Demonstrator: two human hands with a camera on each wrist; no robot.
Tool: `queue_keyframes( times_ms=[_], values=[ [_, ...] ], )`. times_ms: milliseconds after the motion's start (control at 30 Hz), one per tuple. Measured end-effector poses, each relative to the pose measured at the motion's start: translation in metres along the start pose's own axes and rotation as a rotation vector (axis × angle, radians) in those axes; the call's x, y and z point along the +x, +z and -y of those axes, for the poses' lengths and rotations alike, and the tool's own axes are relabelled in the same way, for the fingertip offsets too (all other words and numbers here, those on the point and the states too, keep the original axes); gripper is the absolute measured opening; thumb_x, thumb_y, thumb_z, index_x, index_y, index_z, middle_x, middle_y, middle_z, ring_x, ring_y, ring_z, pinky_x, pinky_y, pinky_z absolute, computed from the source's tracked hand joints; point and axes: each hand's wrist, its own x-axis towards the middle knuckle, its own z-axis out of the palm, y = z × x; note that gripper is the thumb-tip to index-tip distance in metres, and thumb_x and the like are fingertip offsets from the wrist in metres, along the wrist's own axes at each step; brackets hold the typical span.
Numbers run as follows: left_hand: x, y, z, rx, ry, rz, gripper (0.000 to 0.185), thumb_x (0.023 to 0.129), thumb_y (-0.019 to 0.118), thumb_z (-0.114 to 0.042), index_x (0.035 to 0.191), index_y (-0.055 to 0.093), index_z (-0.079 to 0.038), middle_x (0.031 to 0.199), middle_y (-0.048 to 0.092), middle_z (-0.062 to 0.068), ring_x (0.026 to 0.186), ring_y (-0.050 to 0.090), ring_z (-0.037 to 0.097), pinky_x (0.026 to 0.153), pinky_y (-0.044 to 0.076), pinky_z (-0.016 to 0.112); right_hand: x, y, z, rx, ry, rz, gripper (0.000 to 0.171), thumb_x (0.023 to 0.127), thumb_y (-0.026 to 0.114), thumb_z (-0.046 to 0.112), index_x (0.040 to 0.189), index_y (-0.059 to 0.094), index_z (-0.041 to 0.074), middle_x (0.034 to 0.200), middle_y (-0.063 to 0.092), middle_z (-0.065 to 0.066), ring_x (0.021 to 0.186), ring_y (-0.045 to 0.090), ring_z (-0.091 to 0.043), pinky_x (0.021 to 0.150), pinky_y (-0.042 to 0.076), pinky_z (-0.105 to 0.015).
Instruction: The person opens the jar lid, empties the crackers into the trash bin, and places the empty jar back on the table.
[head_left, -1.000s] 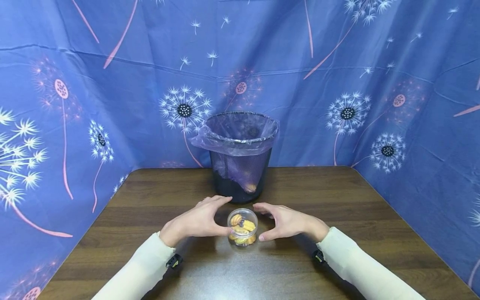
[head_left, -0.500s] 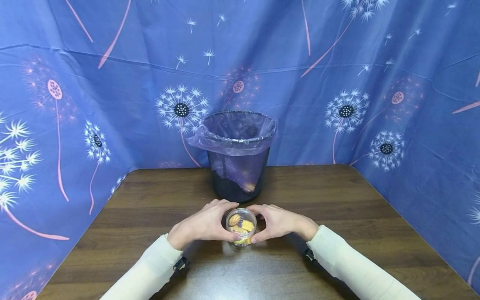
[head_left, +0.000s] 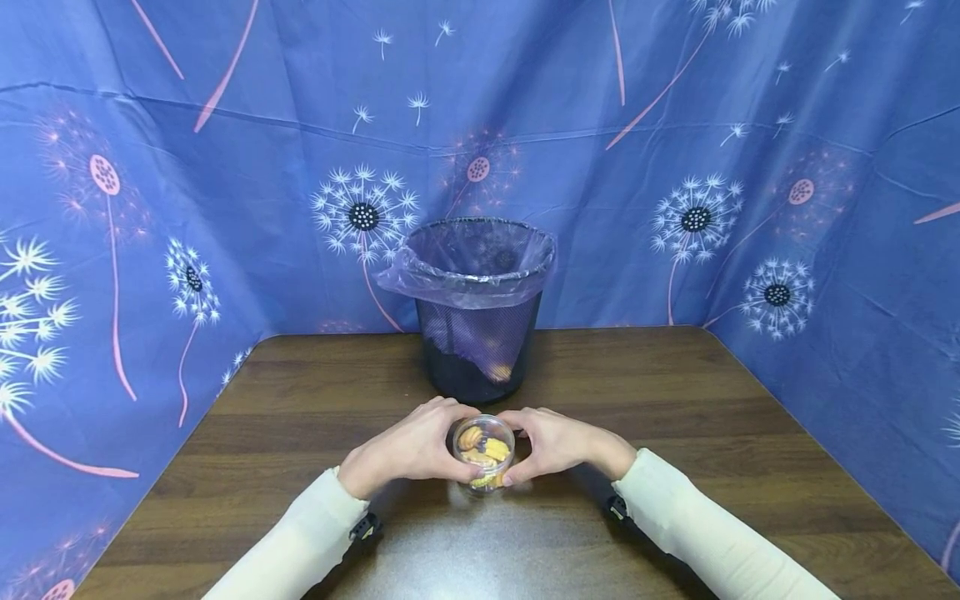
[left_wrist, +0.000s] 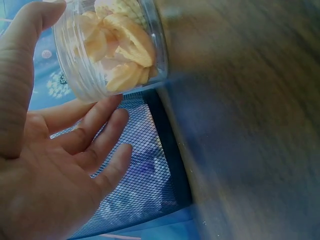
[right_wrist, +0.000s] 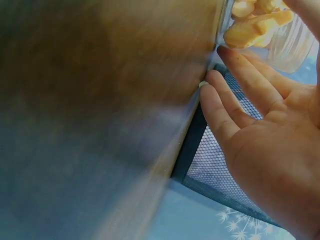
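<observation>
A small clear plastic jar (head_left: 483,419) stands upright on the table in front of the bin, with yellow and orange-brown cookies (left_wrist: 129,42) inside. My left hand (head_left: 422,444) grips its left side, thumb in front and fingers behind, up at the ridged rim in the left wrist view. From the right, my right hand (head_left: 557,446) holds the jar, its thumb at the near side and fingers curving behind. Fingers of the right hand (right_wrist: 250,77) lie against or close to the lower body in the right wrist view. Whether the jar has a separate lid I cannot tell.
Behind the jar stands a black mesh wastebasket (head_left: 442,367) lined with a translucent purple bag (head_left: 472,293). Something orange-brown shows low in the bag. A blue dandelion-print cloth (head_left: 585,208) hangs around the brown wooden table (head_left: 645,383).
Both hands have come inward from either side and taken hold of the jar. Over the last half second the hands and the jar look nearly still.
</observation>
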Motion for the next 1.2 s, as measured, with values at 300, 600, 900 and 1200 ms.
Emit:
queue_keyframes(
  times_ms=[300,600,900,1200],
  values=[
    [0.004,0.000,0.001,0.009,0.070,-0.058,0.070,0.067,0.087,-0.051,0.125,0.072,-0.014,0.104,0.070,-0.007,0.096,0.059,0.009,0.082,0.051,0.027,-0.001,-0.003,0.002,0.158,-0.001,0.035,0.066,0.082,0.088,0.037,0.136,0.060,0.013,0.120,0.072,0.008,0.111,0.067,-0.007,0.097,0.053,-0.029],
    [0.010,-0.022,-0.004,-0.026,0.083,-0.128,0.067,0.068,0.088,-0.050,0.123,0.073,-0.015,0.100,0.069,-0.010,0.094,0.058,0.007,0.081,0.050,0.028,0.001,-0.018,0.009,0.363,-0.044,0.004,0.064,0.087,0.084,0.019,0.141,0.053,0.003,0.130,0.065,-0.011,0.116,0.067,-0.018,0.100,0.054,-0.031],
    [0.015,-0.051,-0.015,-0.060,0.120,-0.221,0.064,0.067,0.089,-0.047,0.122,0.073,-0.019,0.098,0.068,-0.010,0.092,0.057,0.006,0.079,0.050,0.030,0.002,-0.040,0.026,0.328,-0.134,-0.086,0.068,0.091,0.078,0.018,0.149,0.045,0.008,0.137,0.063,-0.011,0.130,0.061,-0.025,0.109,0.048,-0.033],
    [0.024,-0.071,-0.023,-0.103,0.112,-0.305,0.065,0.067,0.090,-0.046,0.125,0.072,-0.021,0.105,0.069,-0.012,0.098,0.060,0.006,0.085,0.052,0.032,0.008,-0.051,0.036,0.382,-0.177,-0.192,0.068,0.090,0.078,0.010,0.149,0.044,0.007,0.138,0.061,-0.011,0.123,0.063,-0.022,0.106,0.050,-0.034]
  ],
)
